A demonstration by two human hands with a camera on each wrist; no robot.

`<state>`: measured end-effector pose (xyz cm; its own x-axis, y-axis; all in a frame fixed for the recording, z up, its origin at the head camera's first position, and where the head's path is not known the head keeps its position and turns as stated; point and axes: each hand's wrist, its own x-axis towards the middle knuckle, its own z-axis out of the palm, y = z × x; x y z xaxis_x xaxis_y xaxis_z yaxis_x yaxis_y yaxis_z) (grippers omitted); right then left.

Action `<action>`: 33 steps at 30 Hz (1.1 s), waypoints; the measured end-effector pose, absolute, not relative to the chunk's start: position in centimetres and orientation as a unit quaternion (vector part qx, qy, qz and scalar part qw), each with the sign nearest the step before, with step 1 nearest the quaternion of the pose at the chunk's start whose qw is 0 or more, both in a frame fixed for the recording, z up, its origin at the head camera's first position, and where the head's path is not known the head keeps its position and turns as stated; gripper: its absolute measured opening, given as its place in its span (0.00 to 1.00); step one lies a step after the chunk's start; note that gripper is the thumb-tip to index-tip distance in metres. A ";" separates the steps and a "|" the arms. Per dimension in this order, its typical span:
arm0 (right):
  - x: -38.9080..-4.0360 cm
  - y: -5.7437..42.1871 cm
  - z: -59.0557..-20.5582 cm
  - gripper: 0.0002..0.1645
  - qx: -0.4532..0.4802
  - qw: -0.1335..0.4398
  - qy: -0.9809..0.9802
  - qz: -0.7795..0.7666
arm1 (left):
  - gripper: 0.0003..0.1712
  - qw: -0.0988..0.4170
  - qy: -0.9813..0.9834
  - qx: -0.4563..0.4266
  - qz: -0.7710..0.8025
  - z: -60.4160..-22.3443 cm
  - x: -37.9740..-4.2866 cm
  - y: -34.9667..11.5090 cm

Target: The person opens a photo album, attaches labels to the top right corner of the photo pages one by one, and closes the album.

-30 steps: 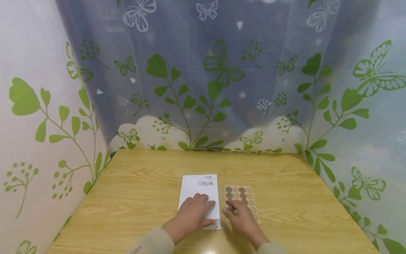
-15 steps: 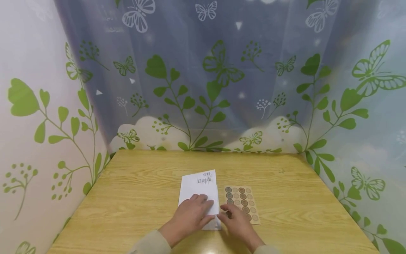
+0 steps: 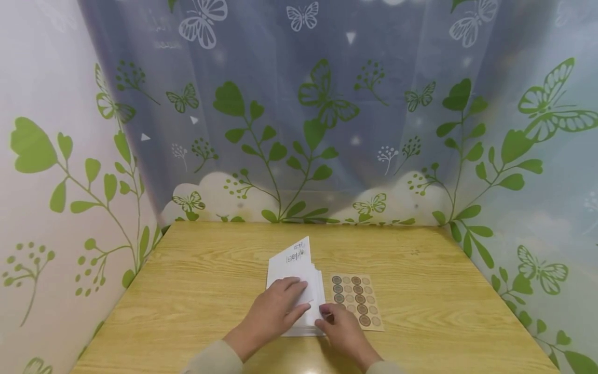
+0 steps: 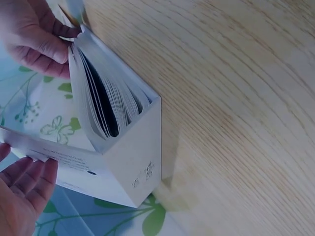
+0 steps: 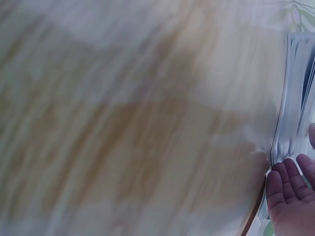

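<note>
A white book (image 3: pixel 318 291) with dark characters on its front cover (image 3: pixel 282 265) lies partly open on the table, the cover tilted up. My left hand (image 3: pixel 267 311) rests on the cover with fingers extended; in the left wrist view its fingertips touch the cover's printed face. At the book's right edge, near the lower corner, my right hand (image 3: pixel 345 330) pinches the leaves between thumb and fingers. The left wrist view shows the pages (image 4: pixel 110 93) fanned apart, with a dark gap among them.
A tan sheet of round stickers (image 3: pixel 372 291), in dark and pale columns, lies just right of the book, its lower left part behind my right hand. The wood-grain table (image 3: pixel 224 249) ends at a leaf-and-butterfly curtain (image 3: pixel 280 124), which also hangs along both sides.
My right hand has come left from over the sticker sheet to the book's edge. The book's cover has lifted and tilted leftward, showing pages beneath. My left hand has shifted slightly left.
</note>
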<state>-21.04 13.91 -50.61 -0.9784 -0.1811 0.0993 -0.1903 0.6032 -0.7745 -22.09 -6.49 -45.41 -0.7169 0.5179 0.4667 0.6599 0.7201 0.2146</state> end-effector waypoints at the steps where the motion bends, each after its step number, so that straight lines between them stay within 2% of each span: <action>1: -21.1 13.9 -50.7 0.22 0.103 0.007 -0.896 0.432 | 0.25 0.192 -0.907 -0.323 -0.191 -45.4 -22.1 -6.6; 14: -20.8 12.8 -50.8 0.20 0.104 0.059 -0.919 0.375 | 0.25 0.224 -0.882 -0.317 -0.267 -44.9 -21.7 -8.5; 28: -21.0 12.4 -50.7 0.21 0.049 0.024 -0.926 0.373 | 0.25 0.188 -0.834 -0.280 -0.436 -45.3 -21.9 -10.5; 33: -21.1 12.4 -50.6 0.21 0.047 0.024 -0.925 0.377 | 0.26 0.190 -0.828 -0.248 -0.467 -45.4 -21.8 -11.4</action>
